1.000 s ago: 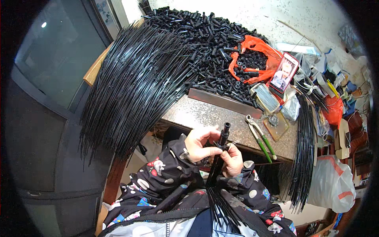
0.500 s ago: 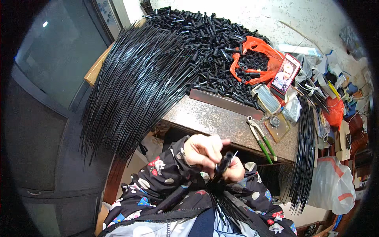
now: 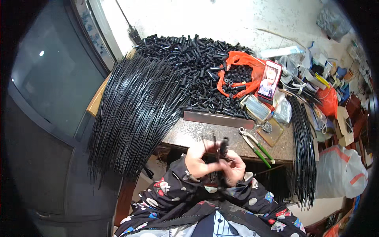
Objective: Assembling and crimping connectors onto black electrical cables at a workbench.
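My two hands are close together in front of my body, at the near edge of the table. In my right hand (image 3: 235,169) is a black plastic tube-like piece (image 3: 224,145), standing upright between the fingers. My left hand (image 3: 197,161) is closed, its thumb reaching across toward the right hand. Thin dark pieces show at its fingertips, blurred by motion, so I cannot make out exactly what it grips. Patterned dark sleeves cover both forearms.
A large sheaf of thin black rods (image 3: 134,114) overhangs the table's left side. Behind a metal strip (image 3: 219,119) lie heaped black tube pieces (image 3: 169,51) and a red bag (image 3: 256,65). Green-handled pincers (image 3: 256,147), a phone (image 3: 270,81) and more black rods (image 3: 303,154) are to the right.
My hands have shifted, the left one's fingers now turned up beside the black piece. The tube piece stands more upright. The whole view has tilted, so the table sits lower.
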